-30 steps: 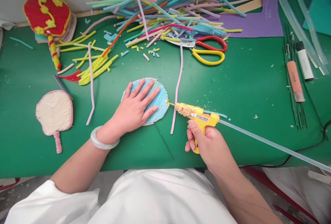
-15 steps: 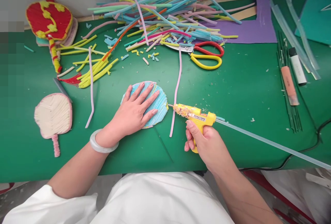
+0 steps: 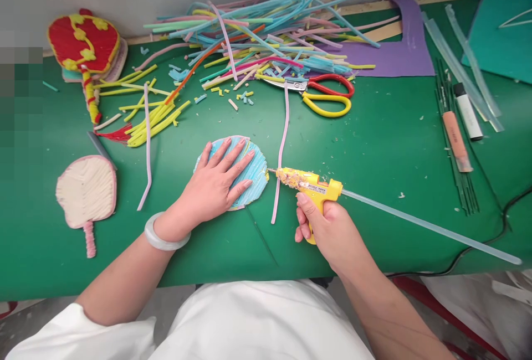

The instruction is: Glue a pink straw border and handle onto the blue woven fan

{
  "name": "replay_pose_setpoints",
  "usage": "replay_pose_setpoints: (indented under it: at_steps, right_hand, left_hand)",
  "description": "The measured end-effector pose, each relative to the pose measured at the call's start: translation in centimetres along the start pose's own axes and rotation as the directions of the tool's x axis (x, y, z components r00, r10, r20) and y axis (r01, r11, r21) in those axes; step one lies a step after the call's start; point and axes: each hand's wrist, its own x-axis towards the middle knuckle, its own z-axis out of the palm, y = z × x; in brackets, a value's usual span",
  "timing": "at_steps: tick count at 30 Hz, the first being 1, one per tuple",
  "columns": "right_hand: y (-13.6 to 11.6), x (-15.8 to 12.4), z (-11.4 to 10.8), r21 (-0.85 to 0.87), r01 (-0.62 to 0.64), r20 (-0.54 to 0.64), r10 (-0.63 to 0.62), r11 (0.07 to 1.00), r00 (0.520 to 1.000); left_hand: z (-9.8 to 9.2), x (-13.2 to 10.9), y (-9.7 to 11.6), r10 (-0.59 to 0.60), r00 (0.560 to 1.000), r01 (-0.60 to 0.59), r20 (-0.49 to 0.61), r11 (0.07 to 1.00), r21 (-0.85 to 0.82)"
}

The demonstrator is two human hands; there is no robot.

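One green table (image 3: 394,144), strewn with strips (image 3: 266,33): left hand (image 3: 216,183) flat on blue disc (image 3: 256,170), right hand (image 3: 328,232) clasping glue gun (image 3: 318,186).

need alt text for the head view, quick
A person's left hand presses flat on a round blue disc while the right hand grips a yellow glue gun, nozzle near the disc's edge. Scissors and colourful strips lie behind on the green table.

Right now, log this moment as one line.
left hand: flat on blue disc | right hand: holding glue gun, tip at disc edge
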Motion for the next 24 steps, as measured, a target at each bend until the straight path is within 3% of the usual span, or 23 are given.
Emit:
replay_pose_setpoints:
  at_steps: [24]
  right_hand:
    - [-0.60, 0.85, 0.06, 0.002, 0.029, 0.006, -0.029, 1.000, 1.000]
  left_hand:
    - [-0.02, 0.04, 0.04, 0.005, 1.000, -0.005, 0.012, 0.999, 0.036]
